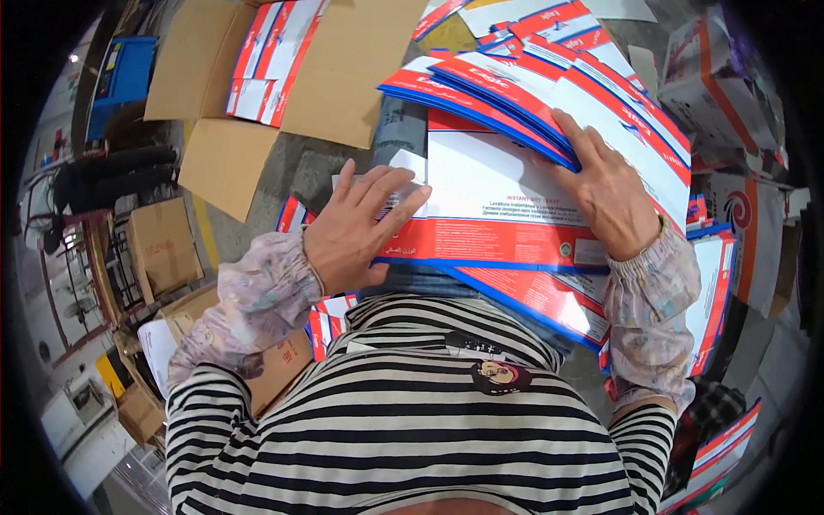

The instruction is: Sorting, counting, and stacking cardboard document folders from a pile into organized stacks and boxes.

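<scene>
Across my lap lies a flattened carton (493, 184), white with a red and blue printed band along its near edge. My left hand (356, 227) rests at its left end, fingers spread over a small white flap (410, 165). Above the carton's far right part, my right hand (605, 193) grips a fanned bundle of flat cartons (506, 99), fingers on top and thumb near the edge. The bundle is red, white and blue and slants over the lower carton. Another flat carton (549, 300) sticks out beneath, towards my waist.
At the far left, an open brown cardboard box (335, 77) holds red and white cartons (273, 60). More flat cartons (566, 26) lie beyond the bundle, with others (712, 283) at my right. Boxes (721, 77) stand on the right; brown cardboard (163, 249) stands at left.
</scene>
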Available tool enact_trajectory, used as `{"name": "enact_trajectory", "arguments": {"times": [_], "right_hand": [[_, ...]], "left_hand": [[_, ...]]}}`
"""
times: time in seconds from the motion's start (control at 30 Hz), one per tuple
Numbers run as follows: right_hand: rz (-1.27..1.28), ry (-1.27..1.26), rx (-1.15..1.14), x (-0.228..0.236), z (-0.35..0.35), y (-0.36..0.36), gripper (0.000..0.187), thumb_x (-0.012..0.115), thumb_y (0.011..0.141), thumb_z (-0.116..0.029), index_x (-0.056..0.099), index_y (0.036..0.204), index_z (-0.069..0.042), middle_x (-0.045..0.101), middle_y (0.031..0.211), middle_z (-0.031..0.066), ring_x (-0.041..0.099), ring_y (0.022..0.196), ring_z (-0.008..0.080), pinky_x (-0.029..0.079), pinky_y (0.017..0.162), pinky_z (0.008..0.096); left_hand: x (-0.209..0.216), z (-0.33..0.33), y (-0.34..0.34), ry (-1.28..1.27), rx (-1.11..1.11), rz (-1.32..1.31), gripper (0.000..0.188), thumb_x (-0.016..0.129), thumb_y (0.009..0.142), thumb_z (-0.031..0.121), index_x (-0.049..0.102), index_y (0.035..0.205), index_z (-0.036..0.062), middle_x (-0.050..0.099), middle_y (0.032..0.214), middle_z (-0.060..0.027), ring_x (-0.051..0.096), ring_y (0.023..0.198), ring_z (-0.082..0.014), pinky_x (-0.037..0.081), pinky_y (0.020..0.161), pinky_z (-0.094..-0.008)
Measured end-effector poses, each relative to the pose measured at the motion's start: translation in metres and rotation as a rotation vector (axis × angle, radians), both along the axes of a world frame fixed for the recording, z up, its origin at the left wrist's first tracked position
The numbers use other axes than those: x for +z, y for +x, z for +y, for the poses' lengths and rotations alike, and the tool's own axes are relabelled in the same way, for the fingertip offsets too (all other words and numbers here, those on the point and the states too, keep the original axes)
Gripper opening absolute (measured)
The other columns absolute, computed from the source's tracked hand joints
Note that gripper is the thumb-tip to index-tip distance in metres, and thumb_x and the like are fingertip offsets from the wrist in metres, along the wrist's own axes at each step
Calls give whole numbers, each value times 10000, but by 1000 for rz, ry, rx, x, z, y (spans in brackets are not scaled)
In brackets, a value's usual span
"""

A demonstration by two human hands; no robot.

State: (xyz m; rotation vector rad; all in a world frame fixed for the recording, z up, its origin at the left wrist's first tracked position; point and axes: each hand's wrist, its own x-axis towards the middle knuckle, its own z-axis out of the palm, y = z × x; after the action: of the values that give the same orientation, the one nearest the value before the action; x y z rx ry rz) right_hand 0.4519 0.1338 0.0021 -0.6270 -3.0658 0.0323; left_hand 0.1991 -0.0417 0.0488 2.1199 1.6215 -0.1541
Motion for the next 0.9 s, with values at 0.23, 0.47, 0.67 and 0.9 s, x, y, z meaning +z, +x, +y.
{"name": "enact_trajectory", "arguments": {"times": [0.23,0.47,0.67,0.9], "right_hand": [[-11,9,20,-10,-6,-6,275,561,776,-60,654,1028,-123,333,1411,166,486,1150,413,508,829,490],[52,-31,41,1,-4,-8,442,585,750,57,633,1137,-152,391,1382,146,543,1118,345,528,861,367],[-60,51,42,-9,0,-7,546,600,747,101,602,1204,-198,364,1414,129,567,1102,336,577,776,365],[-77,61,63,-8,-2,-9,538,573,763,102,591,1215,-188,362,1414,142,570,1093,350,579,753,362]], "left_hand": [[-16,-26,-3,130,80,-72,1066,817,504,137,260,1413,139,338,1309,-147,333,1263,-332,237,1019,-619],[-5,-126,-58,225,362,-137,900,638,585,-68,319,1403,132,445,1136,-155,495,1053,-312,431,910,-428],[-2,-183,-28,292,497,-155,704,689,692,72,425,1343,108,423,1226,-187,445,1149,-346,368,977,-454],[-32,-117,31,353,298,-25,561,615,780,202,450,1307,108,350,1397,-163,312,1317,-325,228,1027,-616]]}}
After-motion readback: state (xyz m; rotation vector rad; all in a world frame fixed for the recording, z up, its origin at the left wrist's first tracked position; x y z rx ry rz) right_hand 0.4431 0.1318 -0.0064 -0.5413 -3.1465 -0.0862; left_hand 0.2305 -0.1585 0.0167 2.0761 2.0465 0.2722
